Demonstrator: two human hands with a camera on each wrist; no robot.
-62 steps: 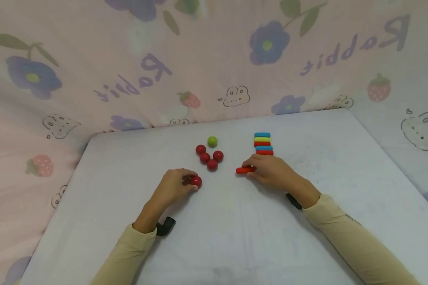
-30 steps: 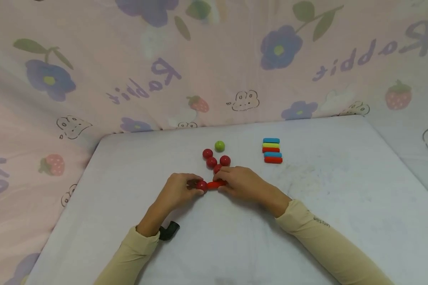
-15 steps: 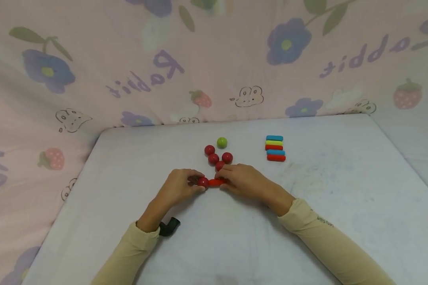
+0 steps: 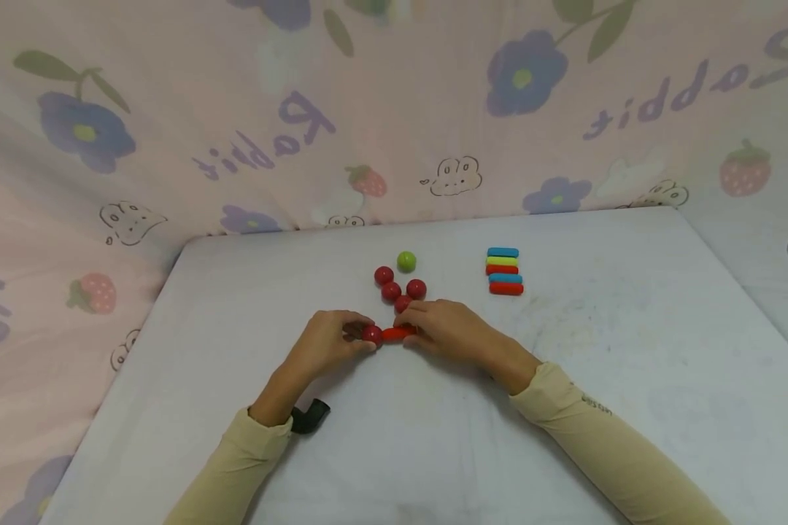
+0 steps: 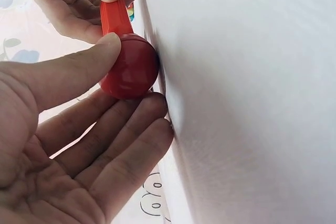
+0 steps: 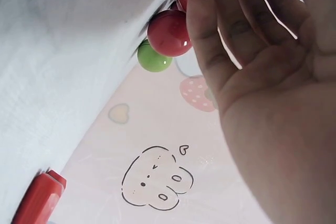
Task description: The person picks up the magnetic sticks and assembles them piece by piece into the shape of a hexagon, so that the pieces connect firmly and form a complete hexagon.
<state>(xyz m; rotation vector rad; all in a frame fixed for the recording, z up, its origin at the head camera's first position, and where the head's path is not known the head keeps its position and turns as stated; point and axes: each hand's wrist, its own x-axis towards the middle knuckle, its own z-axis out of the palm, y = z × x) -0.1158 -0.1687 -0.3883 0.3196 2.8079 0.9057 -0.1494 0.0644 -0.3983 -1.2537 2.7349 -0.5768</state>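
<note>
In the head view my left hand (image 4: 325, 341) holds a glossy dark red ball (image 4: 372, 335) between thumb and fingers, low over the table. My right hand (image 4: 449, 332) pinches a short bright red rod (image 4: 394, 334), whose free end meets the ball's right side. Up close in the left wrist view, the rod (image 5: 115, 17) is ridged and butts against the ball (image 5: 130, 66); the left thumb presses near where they meet. Right beyond the right fingertips is another red ball (image 4: 403, 304), partly covered by them. The rod's far end is hidden in the right hand.
Three more red balls, one of them (image 4: 391, 292) in the middle, lie behind the hands, with a green ball (image 4: 406, 262) farther back. To the right, blue, yellow and red rods (image 4: 504, 270) lie stacked in a row. A patterned curtain (image 4: 249, 109) hangs behind the white table (image 4: 597, 292).
My right hand has carried the red rod left from beside the row of rods to the ball in my left hand. Over the last second both hands have stayed nearly still.
</note>
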